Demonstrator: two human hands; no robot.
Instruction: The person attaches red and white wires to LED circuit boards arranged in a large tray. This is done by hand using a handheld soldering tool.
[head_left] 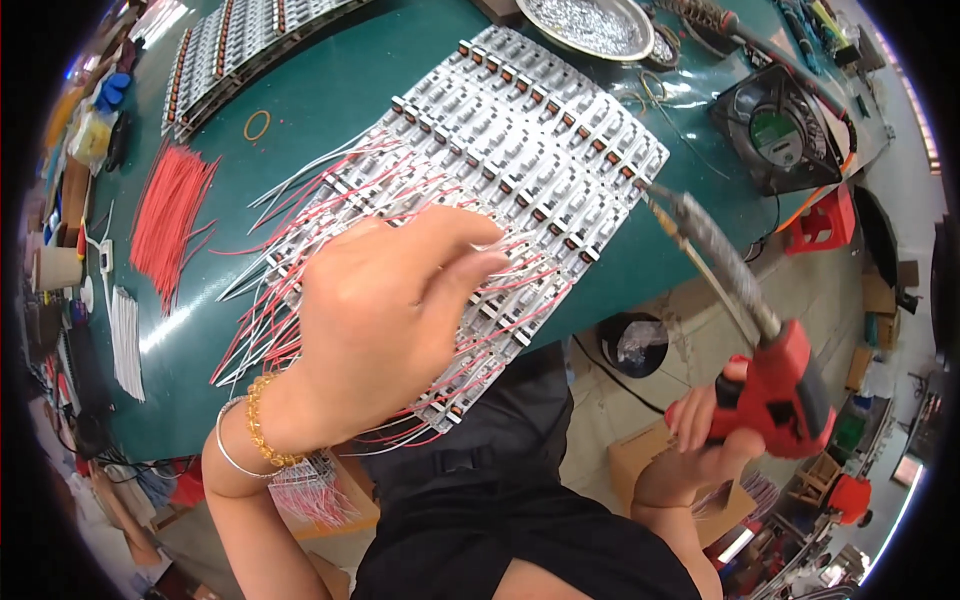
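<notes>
My left hand (385, 315) is over the panel of small circuit boards (540, 130), thumb and forefinger closed in a pinch close to its surface. What lies between these fingertips is too small to make out. Red and white wires (262, 300) run from the panel's lower rows, some passing beneath the hand. In my right hand (705, 420) is a red soldering gun (785, 390), gripped by its handle. Its long metal barrel and thin feed tube point up and left, ending near the panel's right edge.
Loose red wires (172, 222) and a white wire bundle (127, 340) lie on the green table (330, 90) at left. More board panels (245, 50) rest at the far left. A metal bowl (590, 25), a square fan (780, 130) and a rubber band (257, 126) are also there.
</notes>
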